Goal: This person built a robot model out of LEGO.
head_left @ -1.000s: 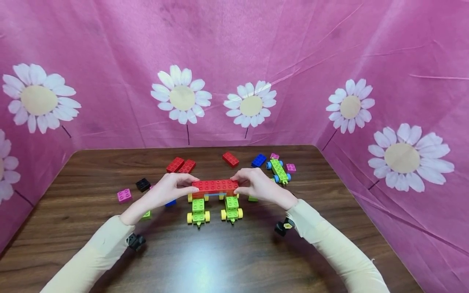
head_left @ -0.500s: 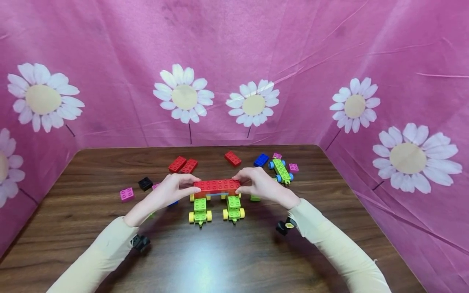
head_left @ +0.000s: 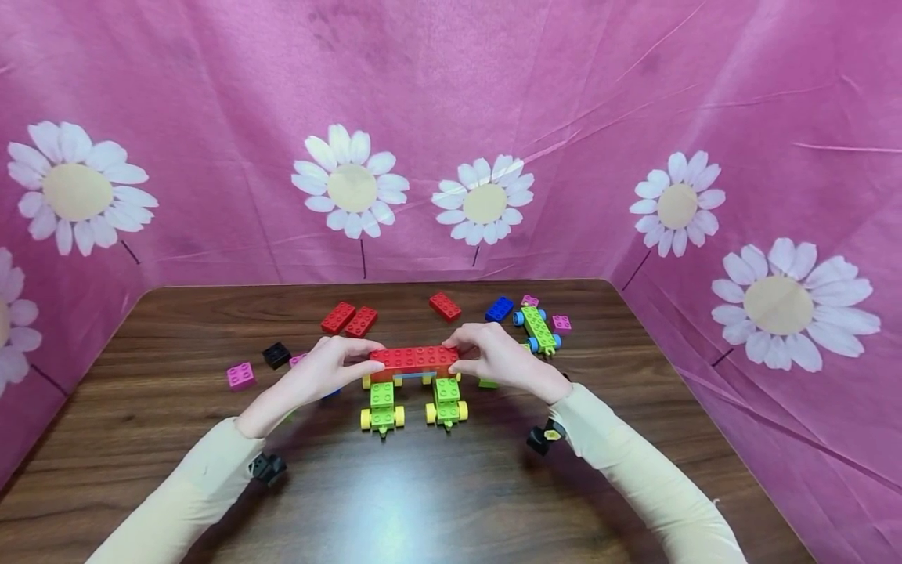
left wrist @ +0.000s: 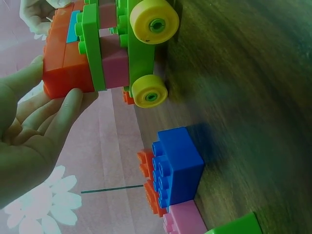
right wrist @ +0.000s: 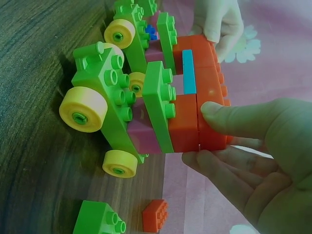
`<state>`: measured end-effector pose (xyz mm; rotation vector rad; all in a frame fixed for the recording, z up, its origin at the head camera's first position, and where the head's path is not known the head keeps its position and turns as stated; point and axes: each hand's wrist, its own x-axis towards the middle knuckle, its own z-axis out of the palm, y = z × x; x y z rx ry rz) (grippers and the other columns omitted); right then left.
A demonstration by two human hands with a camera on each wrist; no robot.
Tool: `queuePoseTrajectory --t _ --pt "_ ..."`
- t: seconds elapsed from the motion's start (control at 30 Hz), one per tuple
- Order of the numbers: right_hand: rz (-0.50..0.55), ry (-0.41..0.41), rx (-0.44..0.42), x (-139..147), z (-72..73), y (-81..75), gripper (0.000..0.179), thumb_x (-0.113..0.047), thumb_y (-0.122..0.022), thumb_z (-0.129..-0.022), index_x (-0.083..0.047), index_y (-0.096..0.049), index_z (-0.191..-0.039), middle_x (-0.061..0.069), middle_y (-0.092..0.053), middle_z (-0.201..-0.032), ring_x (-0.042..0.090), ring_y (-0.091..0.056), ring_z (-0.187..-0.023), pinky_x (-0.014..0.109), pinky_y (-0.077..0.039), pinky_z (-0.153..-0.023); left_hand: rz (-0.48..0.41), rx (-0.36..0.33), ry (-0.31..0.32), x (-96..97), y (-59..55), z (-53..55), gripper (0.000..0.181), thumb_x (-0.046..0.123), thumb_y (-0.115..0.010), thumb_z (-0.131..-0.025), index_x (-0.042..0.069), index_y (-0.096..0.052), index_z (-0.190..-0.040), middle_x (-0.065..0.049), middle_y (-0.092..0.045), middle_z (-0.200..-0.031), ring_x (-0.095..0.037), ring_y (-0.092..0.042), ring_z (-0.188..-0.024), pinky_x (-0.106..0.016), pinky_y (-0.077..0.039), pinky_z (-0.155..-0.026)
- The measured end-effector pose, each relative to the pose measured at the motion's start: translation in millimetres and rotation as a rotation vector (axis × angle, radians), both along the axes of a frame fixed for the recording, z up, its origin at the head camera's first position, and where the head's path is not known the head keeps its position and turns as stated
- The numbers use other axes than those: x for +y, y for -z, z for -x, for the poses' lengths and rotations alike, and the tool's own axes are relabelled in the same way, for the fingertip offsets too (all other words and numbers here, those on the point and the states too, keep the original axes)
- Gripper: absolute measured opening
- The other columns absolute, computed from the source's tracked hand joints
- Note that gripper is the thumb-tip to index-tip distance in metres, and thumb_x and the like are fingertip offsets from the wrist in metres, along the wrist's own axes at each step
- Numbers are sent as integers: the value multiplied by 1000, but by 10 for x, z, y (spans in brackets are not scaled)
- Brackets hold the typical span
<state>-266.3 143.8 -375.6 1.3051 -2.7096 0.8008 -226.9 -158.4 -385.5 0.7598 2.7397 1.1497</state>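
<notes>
Little has changed: the left hand's (head_left: 328, 366) and right hand's (head_left: 493, 359) fingers still grasp the red studded plastic top layer (head_left: 414, 359), perhaps pressing.

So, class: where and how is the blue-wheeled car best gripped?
Pinch the car mid-body, between its two pairs of wheels, where its sides look straight and narrow; the wheels jut out beyond them. Coming from above seems best, since pink bricks lie by its far end and right side. The right hand is nearer, though it holds the red bricks.
</notes>
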Motion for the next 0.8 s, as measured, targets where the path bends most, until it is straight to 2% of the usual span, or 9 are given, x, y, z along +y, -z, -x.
queuePoseTrajectory --t 0.23,0.33,0.7,0.8 --pt "-12 35 -42 -15 -7 -1 31 -17 -81 -82 -6 -71 -109 7 -75 -103 15 -71 -90 25 -59 -78 30 5 3 8 -7 13 34 22 -68 -94 3 -68 -122 -12 -73 -118 -27 -68 -113 -45 -56 -91" --pt "-9 43 -54 -15 3 -14 31 -16 -82 -81 -5 -71 -109 8 -75 -103 15 -71 -90 24 -59 -78 32 28 10 15 -18 25 33 21 -68 -93 3 -68 -120 -11 -74 -114 -25 -70 -109 -43 -57 -89" --pt "-65 9 -143 -35 25 -64 29 -15 -78 -85 -6 -64 -108 7 -72 -103 15 -71 -92 24 -59 -80 28 46 28 -35 13 29 33 26 -70 -93 7 -69 -119 -3 -75 -106 -15 -70 -96 -29 -57 -80" --pt "-57 7 -146 -30 22 -57 28 -14 -78 -85 -6 -64 -108 7 -72 -103 15 -71 -93 23 -59 -80 26 61 39 -59 2 45 32 28 -68 -94 8 -69 -119 -3 -75 -107 -16 -71 -98 -29 -57 -80"
